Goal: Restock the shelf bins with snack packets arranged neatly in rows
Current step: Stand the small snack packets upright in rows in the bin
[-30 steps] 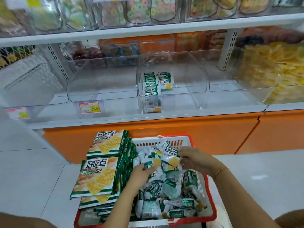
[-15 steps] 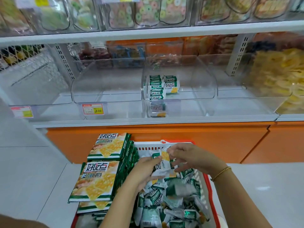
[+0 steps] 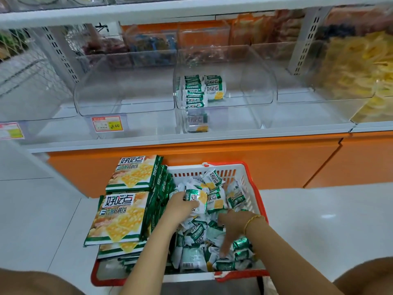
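Right hand [image 3: 231, 227] lower among loose packets [image 3: 194, 255], left hand [image 3: 180, 206] round one packet [image 3: 197, 198]

even, bright light is cast throughout; glare is seen on the floor tiles [image 3: 327, 216], and shelf lines are bowed by wide-angle distortion.

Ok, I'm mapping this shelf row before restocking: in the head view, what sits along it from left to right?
Pink price label → empty clear bin → part-filled bin holding green snack packets → third clear bin → bin of yellow snacks.
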`<state>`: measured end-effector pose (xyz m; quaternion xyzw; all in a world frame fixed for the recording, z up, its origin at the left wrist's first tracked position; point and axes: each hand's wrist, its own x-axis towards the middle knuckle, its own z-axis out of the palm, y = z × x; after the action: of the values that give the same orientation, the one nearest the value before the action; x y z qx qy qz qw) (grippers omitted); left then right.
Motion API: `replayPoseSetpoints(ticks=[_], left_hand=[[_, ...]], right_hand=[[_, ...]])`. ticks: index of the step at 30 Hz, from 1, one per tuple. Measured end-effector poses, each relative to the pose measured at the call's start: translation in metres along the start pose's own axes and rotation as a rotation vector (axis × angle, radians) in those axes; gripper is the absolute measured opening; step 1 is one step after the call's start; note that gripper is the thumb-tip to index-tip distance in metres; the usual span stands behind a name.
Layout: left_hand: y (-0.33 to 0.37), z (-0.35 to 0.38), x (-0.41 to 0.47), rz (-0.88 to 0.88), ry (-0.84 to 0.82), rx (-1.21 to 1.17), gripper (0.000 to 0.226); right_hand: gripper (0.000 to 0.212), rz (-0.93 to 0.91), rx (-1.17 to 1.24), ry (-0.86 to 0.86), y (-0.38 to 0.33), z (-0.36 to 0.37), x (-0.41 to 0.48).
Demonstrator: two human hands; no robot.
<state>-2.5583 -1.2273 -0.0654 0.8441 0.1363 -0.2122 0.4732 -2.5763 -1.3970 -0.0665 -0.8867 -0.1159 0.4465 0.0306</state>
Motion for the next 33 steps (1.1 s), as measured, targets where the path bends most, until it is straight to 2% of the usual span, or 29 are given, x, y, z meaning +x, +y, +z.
replayPoseSetpoints(ticks=[2,3,4,6,8,11,14,16,18,21,23,24,26,30,33], left_hand=[[-0.002,-0.001,0.000,-0.024,-0.018,-0.085,0.021],[-0.002,-0.002,0.000,-0.037,-0.019,-0.124,0.011],[-0.003,-0.003,-0.001,-0.035,-0.015,-0.146,0.012],[-0.005,-0.005,0.000,-0.033,-0.017,-0.180,0.037],[-0.005,-0.005,-0.001,-0.036,-0.031,-0.205,0.045],[-0.005,-0.006,-0.004,-0.067,-0.084,-0.226,0.054],[-0.006,-0.005,-0.007,-0.087,-0.130,-0.220,0.061],[-0.006,-0.003,-0.009,-0.114,-0.141,-0.245,0.059],[-0.005,-0.001,-0.010,-0.126,-0.144,-0.284,0.057],[0.001,-0.002,-0.012,-0.117,-0.174,-0.316,0.045],[0.005,-0.002,-0.013,-0.101,-0.252,-0.387,0.030],[0.007,-0.003,-0.013,-0.091,-0.304,-0.448,0.029],[0.010,-0.003,-0.014,-0.065,-0.379,-0.514,0.044],[0.032,-0.014,-0.023,0.094,-0.365,-0.298,0.094],[0.063,-0.034,-0.032,0.209,-0.345,-0.260,0.079]], right_hand=[[0.097,0.031,-0.043,0.008,-0.008,0.009,0.002],[0.088,0.040,-0.054,0.011,-0.009,0.008,0.001],[0.074,0.039,-0.056,0.016,-0.009,0.005,-0.001],[0.042,0.039,0.029,0.021,-0.004,-0.003,-0.004],[0.030,0.051,0.266,0.014,0.009,-0.012,-0.007],[0.041,0.003,0.634,0.063,0.032,-0.026,-0.019],[0.048,-0.199,1.108,0.061,0.045,-0.036,-0.028],[0.037,-0.368,1.304,0.021,0.048,-0.041,-0.032],[0.033,-0.469,1.318,-0.009,0.046,-0.045,-0.035],[0.042,-0.538,1.186,-0.027,0.037,-0.053,-0.042],[0.041,-0.534,1.120,0.019,0.029,-0.057,-0.045],[0.037,-0.510,1.102,0.073,0.025,-0.059,-0.045],[0.032,-0.454,1.058,0.211,0.020,-0.065,-0.047],[0.033,-0.463,0.937,0.393,0.019,-0.085,-0.061],[0.029,-0.490,0.839,0.515,0.016,-0.113,-0.077]])
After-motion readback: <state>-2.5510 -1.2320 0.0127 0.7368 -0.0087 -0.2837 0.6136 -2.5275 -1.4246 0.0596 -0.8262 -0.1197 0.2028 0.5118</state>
